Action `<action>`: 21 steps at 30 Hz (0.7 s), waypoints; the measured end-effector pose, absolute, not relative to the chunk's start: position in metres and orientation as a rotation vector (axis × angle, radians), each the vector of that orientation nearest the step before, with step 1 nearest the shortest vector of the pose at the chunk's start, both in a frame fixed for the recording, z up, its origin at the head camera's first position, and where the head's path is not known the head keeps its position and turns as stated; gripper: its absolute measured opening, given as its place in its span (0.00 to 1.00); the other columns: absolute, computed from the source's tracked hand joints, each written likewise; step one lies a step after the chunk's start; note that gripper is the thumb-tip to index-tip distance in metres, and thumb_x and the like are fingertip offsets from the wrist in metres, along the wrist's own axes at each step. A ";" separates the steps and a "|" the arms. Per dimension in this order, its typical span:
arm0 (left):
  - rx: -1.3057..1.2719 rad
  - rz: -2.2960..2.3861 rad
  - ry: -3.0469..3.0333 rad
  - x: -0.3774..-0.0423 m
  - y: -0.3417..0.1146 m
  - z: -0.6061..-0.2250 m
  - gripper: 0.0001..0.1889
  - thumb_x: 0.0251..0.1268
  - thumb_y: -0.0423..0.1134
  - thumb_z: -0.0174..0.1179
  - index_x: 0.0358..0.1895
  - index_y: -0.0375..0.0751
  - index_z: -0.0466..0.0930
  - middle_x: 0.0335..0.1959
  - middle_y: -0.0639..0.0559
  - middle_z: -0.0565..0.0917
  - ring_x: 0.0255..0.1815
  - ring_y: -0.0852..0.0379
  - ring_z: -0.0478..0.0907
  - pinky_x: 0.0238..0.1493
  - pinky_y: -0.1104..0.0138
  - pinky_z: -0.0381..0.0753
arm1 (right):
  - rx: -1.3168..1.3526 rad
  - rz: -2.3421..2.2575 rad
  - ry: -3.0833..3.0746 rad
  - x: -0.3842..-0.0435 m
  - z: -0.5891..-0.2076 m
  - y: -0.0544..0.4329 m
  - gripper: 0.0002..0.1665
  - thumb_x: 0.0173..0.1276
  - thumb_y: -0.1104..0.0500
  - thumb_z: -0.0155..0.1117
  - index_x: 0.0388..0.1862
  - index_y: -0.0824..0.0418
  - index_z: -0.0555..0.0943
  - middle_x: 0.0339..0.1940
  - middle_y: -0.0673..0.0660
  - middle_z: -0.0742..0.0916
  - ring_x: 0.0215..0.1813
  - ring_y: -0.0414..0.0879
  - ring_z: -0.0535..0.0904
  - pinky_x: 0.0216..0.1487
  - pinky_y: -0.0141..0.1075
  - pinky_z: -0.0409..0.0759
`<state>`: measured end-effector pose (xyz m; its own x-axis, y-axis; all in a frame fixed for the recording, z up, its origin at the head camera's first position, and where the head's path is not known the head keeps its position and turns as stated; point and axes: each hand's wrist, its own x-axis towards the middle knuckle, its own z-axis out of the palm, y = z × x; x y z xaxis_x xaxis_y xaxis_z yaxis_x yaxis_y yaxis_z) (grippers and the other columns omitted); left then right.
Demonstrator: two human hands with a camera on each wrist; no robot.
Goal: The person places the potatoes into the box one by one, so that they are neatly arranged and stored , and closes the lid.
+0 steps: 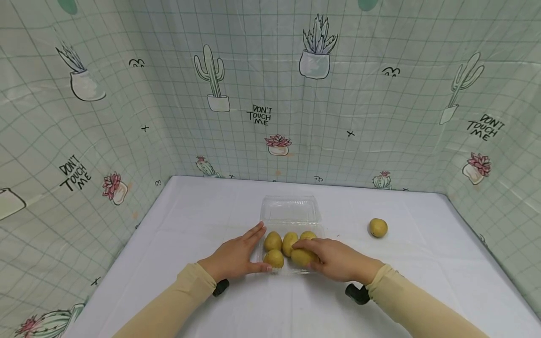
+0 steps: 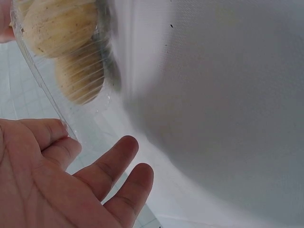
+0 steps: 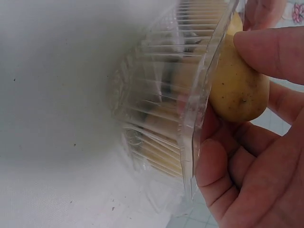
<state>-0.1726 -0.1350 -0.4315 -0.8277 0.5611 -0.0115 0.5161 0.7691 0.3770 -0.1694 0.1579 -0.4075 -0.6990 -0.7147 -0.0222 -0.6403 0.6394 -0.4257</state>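
Observation:
A clear plastic clamshell box (image 1: 258, 253) lies opened on the table, its lid (image 1: 289, 210) folded back behind it. Several yellow potatoes (image 1: 273, 241) sit in the box. My right hand (image 1: 340, 259) grips another potato (image 3: 240, 90) between thumb and fingers at the box's right side, partly above the rim in the right wrist view. At the left side my left hand (image 1: 234, 256) spreads its fingers along the box. In the left wrist view, two fingertips (image 2: 66, 148) touch the rim and the other fingers extend free.
One loose potato (image 1: 378, 227) lies on the white table (image 1: 203, 206) to the right of the box. Patterned cloth walls (image 1: 291, 103) enclose the back and sides. A black wrist device (image 1: 357, 294) shows under the right forearm.

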 end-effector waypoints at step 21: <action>0.856 0.550 2.831 -0.174 -0.136 -0.433 0.55 0.59 0.69 0.62 0.79 0.37 0.52 0.81 0.47 0.51 0.72 0.42 0.65 0.63 0.50 0.71 | -1.130 -0.683 2.637 -0.174 -0.418 0.150 0.22 0.72 0.57 0.66 0.63 0.57 0.77 0.49 0.45 0.83 0.44 0.36 0.76 0.46 0.38 0.77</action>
<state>-0.1739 -0.1358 -0.4327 -0.8297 0.5578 -0.0219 0.5091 0.7721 0.3803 -0.1738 0.1495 -0.4183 -0.6904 -0.7234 0.0048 -0.6347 0.6025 -0.4840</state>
